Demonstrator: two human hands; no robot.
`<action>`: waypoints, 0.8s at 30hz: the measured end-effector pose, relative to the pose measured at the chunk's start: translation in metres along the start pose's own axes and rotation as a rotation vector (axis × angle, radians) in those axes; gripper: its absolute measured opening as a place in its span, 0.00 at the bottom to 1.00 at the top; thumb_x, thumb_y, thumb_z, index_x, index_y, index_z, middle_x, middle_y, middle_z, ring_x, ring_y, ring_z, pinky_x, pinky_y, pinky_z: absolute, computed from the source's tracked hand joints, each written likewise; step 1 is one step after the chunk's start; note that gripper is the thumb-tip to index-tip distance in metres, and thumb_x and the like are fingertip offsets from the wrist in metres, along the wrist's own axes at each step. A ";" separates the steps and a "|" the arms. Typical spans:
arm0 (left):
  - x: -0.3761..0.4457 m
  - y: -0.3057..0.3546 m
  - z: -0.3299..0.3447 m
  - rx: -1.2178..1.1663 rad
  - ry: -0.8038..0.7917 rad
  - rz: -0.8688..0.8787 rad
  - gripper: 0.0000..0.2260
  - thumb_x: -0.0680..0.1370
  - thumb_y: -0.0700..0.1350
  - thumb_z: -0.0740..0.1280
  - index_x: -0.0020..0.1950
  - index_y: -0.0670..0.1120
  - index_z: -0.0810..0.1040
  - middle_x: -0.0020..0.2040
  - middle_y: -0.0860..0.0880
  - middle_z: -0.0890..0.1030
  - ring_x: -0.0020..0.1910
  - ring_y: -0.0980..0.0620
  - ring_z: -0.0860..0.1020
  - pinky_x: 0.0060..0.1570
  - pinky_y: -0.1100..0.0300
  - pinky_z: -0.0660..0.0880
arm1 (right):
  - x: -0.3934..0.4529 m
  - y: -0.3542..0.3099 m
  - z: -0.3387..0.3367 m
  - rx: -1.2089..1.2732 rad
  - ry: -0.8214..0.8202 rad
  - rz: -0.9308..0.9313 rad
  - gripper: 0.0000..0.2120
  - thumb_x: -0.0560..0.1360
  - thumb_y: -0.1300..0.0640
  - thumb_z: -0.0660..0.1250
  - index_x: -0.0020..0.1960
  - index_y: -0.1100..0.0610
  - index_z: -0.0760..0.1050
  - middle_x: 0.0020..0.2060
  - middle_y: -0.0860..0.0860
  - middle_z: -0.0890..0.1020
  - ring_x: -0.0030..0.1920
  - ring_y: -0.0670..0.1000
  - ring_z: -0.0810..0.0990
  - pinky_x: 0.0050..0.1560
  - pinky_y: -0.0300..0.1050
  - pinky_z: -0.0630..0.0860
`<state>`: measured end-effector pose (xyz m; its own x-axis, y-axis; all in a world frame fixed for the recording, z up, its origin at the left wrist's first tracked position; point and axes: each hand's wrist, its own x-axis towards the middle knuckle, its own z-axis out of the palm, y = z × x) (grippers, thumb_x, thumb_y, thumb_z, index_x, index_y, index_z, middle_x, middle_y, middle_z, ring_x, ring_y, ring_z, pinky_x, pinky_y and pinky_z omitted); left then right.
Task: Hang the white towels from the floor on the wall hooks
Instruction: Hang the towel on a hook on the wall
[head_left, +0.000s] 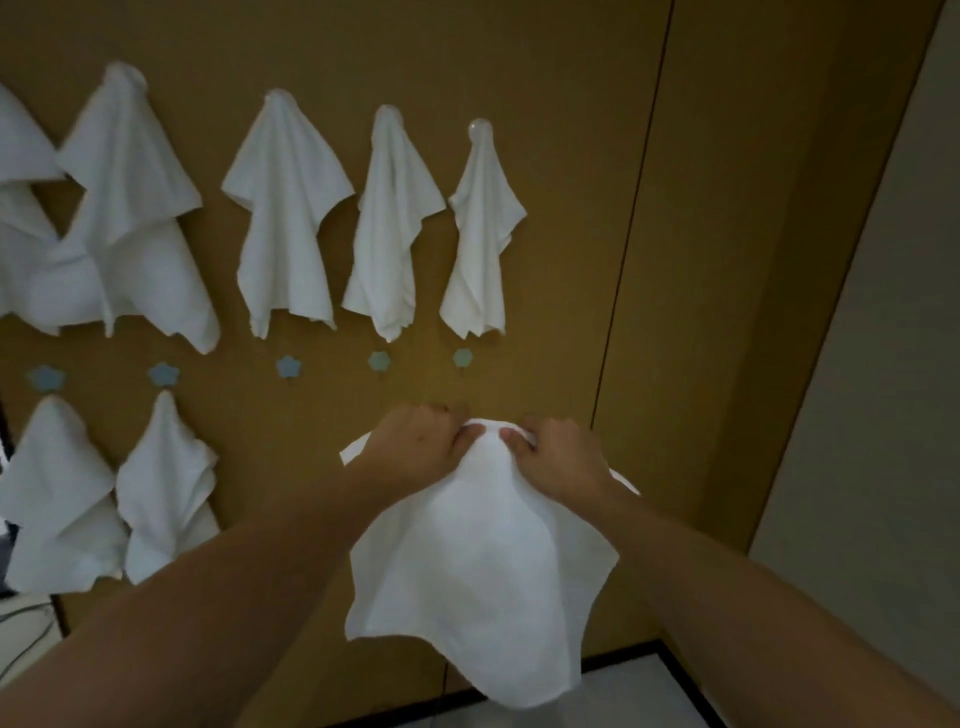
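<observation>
1. White towel (483, 545): we hold it up before the brown wall (571, 156), bunched at its top edge, the rest draping down toward us with its long axis vertical.
2. Left hand (421, 441): fingers curled, pinching the towel's gathered top from the left.
3. Right hand (556, 457): fingers curled likewise, pinching the same peak from the right (the two hands nearly touching).
4. Free blue hooks (462, 357) (378, 360) (287, 366): three in the lower row, just above our hands; the rightmost sits nearly straight above the pinched peak, so we judge it the likely target, a short lift upward.
5. Hung towels (384, 228): upper row filled; two more at lower left (166, 483).
</observation>
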<state>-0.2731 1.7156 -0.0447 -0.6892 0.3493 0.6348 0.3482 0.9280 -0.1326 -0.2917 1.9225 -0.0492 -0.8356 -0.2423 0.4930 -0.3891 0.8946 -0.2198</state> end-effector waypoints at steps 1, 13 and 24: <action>0.010 -0.010 0.010 0.014 -0.014 -0.039 0.18 0.82 0.59 0.52 0.49 0.48 0.74 0.39 0.49 0.80 0.36 0.47 0.79 0.33 0.56 0.73 | 0.020 0.005 0.009 0.051 -0.006 -0.013 0.20 0.79 0.38 0.56 0.46 0.51 0.77 0.38 0.49 0.80 0.36 0.50 0.74 0.37 0.44 0.66; 0.027 -0.147 0.100 0.113 -0.156 -0.327 0.18 0.81 0.62 0.51 0.42 0.50 0.67 0.33 0.52 0.73 0.32 0.49 0.75 0.35 0.54 0.75 | 0.167 -0.025 0.155 0.262 -0.072 -0.230 0.24 0.78 0.37 0.60 0.47 0.56 0.81 0.43 0.52 0.83 0.44 0.52 0.81 0.42 0.41 0.71; -0.002 -0.332 0.128 0.135 -0.100 -0.562 0.16 0.79 0.61 0.59 0.40 0.51 0.74 0.32 0.53 0.75 0.32 0.52 0.74 0.29 0.60 0.61 | 0.274 -0.158 0.277 0.296 -0.050 -0.262 0.25 0.77 0.36 0.61 0.45 0.58 0.81 0.39 0.53 0.84 0.42 0.52 0.82 0.45 0.47 0.78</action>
<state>-0.4687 1.4229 -0.0997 -0.8036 -0.1972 0.5615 -0.1681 0.9803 0.1037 -0.5661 1.6104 -0.1127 -0.7081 -0.4729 0.5244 -0.6806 0.6549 -0.3285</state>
